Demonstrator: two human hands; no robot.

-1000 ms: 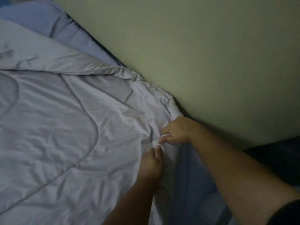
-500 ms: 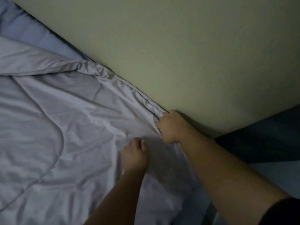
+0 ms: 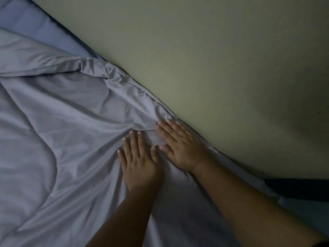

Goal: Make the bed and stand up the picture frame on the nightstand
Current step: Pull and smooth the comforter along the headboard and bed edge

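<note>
A grey quilted comforter [image 3: 58,139] covers the bed, wrinkled, with its edge running along the wall. My left hand [image 3: 138,161] lies flat on it, palm down, fingers spread. My right hand [image 3: 179,147] lies flat beside it, right at the comforter's edge by the wall. Neither hand holds any cloth. A blue sheet [image 3: 35,31] shows beyond the comforter's folded top edge at the upper left. No picture frame or nightstand is in view.
A pale yellow-green wall [image 3: 213,68] fills the upper right, tight against the bed. A dark strip [image 3: 299,189] runs at the wall's foot on the right. The room is dim.
Both hands have let go of the pinched comforter edge and opened flat on it. The edge now lies against the wall, covering the blue sheet there.
</note>
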